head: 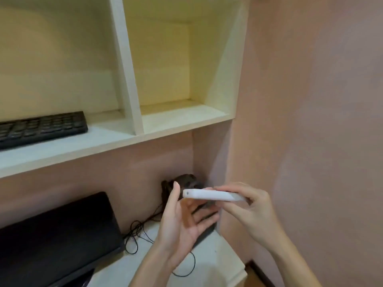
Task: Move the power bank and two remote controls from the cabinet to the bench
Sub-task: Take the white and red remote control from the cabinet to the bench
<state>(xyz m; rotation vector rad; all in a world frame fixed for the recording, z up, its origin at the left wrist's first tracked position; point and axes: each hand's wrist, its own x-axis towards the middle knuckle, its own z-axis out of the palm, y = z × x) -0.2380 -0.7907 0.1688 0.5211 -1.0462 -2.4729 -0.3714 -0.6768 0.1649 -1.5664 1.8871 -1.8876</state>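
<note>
While the right hand [248, 212] pinches a slim white device [211, 195] held level below the cabinet [182, 121], the left hand [180, 220] is spread open just beside the device's left end.
I cannot tell whether it is a remote or a power bank; only a small dot shows on its end. The black keyboard [41, 127] on the shelf is cut off at the left, its key legends too blurred to read. A dark lump [186, 180] behind the hands is half hidden.
</note>
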